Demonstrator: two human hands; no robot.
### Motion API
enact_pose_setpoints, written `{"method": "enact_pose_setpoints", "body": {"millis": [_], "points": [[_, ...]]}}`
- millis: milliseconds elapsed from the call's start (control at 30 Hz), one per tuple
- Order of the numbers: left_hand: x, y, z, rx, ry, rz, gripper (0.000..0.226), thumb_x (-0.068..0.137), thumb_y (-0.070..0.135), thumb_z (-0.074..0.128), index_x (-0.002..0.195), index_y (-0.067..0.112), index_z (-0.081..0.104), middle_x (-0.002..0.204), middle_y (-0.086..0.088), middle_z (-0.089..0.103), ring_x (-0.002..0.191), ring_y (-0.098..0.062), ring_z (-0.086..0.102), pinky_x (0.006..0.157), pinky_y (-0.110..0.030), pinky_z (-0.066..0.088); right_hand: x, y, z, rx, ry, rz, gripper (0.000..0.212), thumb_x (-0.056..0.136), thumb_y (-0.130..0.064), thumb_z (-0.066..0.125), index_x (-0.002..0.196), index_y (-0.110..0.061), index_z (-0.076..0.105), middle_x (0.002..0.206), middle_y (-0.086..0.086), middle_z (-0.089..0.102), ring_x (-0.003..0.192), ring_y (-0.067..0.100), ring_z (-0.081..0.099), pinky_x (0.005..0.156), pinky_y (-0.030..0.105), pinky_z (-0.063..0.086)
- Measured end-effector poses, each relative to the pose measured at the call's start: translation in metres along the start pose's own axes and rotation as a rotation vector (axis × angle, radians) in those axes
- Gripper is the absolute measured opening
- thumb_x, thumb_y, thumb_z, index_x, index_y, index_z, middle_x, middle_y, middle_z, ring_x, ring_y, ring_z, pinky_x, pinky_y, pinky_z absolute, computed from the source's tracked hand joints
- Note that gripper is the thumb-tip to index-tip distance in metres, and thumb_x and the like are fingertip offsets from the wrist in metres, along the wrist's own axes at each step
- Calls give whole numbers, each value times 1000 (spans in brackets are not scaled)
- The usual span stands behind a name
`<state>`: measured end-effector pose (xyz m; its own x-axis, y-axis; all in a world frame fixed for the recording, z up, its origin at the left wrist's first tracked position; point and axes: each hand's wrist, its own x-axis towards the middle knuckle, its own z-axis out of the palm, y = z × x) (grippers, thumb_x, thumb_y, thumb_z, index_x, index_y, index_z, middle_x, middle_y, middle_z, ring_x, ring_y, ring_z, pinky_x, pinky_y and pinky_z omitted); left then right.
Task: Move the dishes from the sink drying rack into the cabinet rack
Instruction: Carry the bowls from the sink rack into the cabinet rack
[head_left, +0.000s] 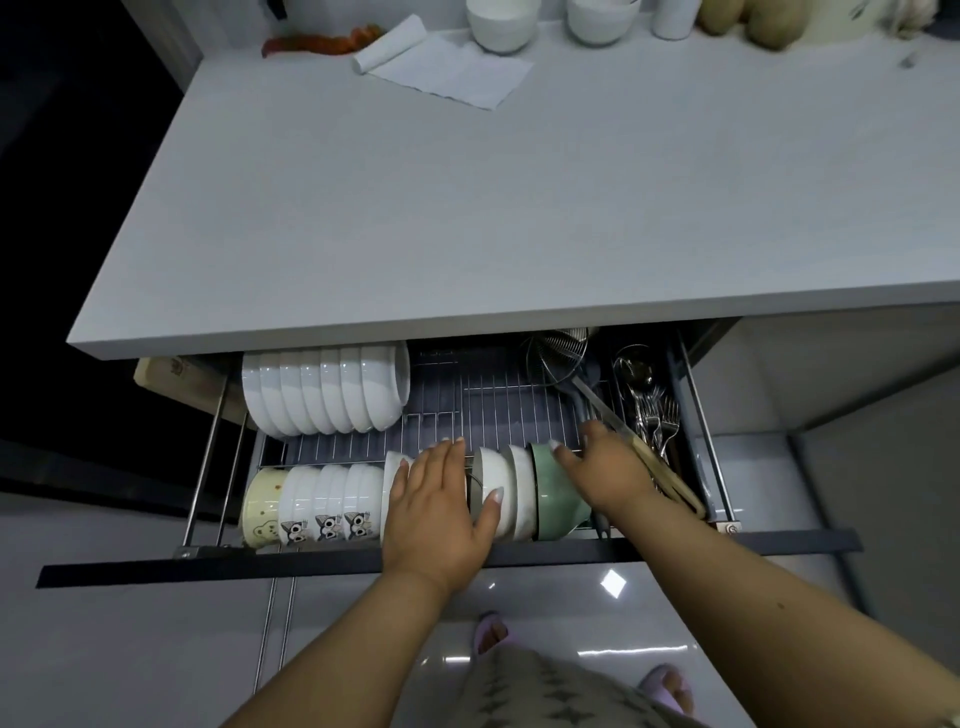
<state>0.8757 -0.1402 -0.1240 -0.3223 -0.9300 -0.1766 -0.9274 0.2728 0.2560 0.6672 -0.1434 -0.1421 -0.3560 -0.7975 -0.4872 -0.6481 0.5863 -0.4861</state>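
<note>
At lower centre, the cabinet rack (457, 410) is largely filled; left hand (441, 512), fingers straight, and right hand (605, 470), fingers splayed, press its front-row bowls (511, 491) together. Two bowls (550, 21) remain on the counter.

In the pulled-out cabinet rack (447, 410), the left hand (441, 514) rests on white bowls (498, 493) while the right hand (602, 467) touches a green bowl (553, 493).

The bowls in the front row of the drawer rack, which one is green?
The green bowl is the last one at the right end of the front row, by the right hand. The rest of that row are white, some cat-printed, or cream at the far left.
</note>
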Motion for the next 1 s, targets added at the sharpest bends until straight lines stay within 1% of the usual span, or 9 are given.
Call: {"method": "enact_pose_setpoints", "body": {"millis": [67,133,267,367,567,733,833,900,1000], "points": [[8,1,-2,-14,33,7,83,82,65,8,150,19,20,157,1,23,145,-17,16,121,-38,6,-8,-4,-10,-13,102,-69,55,91,-51,49,128,-9,45,124,13,55,104,29,58,73,29,42],[16,3,-6,-9,54,22,82,83,64,7,151,18,18,159,-1,19,146,-18,12,121,-39,5,-16,-5,-15,-54,204,-150,52,92,-49,49,126,-10,48,123,11,56,104,27,57,73,27,39],[35,1,-10,-6,152,63,77,87,57,17,150,14,22,159,-3,17,146,-20,14,120,-39,2,-24,1,-15,-83,411,-346,56,90,-49,46,126,-7,50,122,11,56,114,26,51,94,33,42],[49,0,-11,19,228,119,73,88,54,28,148,11,28,158,-6,21,145,-22,17,117,-43,6,-20,4,-16,-118,485,-450,69,84,-56,45,131,-6,47,134,14,49,126,28,45,105,43,40],[75,-4,-22,147,202,367,92,82,69,36,150,9,19,159,-9,14,146,-21,8,118,-45,5,4,-8,-33,-291,464,-656,102,70,-75,50,145,-10,29,149,13,35,141,23,23,117,48,20],[103,-1,-35,304,155,383,109,72,82,30,151,13,0,160,-8,-5,147,-20,-10,118,-45,-9,23,-16,-61,-505,431,-575,123,60,-87,42,152,-12,6,160,8,9,148,20,-1,119,49,1],[118,2,-44,340,147,367,118,68,86,29,150,11,-9,160,-8,-10,146,-20,-16,117,-47,-11,32,-18,-82,-619,361,-528,129,59,-88,45,151,-15,-11,161,4,-6,147,16,-14,117,48,-12],[127,5,-52,343,134,370,121,66,87,34,151,11,-8,161,-7,-5,147,-21,-12,118,-48,-9,36,-17,-88,-658,325,-528,129,60,-86,48,151,-16,-12,161,3,-8,147,17,-13,117,49,-14],[135,12,-62,340,134,365,123,64,84,48,152,11,2,159,-7,14,147,-26,7,120,-47,-2,41,-19,-89,-656,371,-557,128,56,-83,58,152,-13,10,159,6,17,148,22,9,119,50,-5]]}}
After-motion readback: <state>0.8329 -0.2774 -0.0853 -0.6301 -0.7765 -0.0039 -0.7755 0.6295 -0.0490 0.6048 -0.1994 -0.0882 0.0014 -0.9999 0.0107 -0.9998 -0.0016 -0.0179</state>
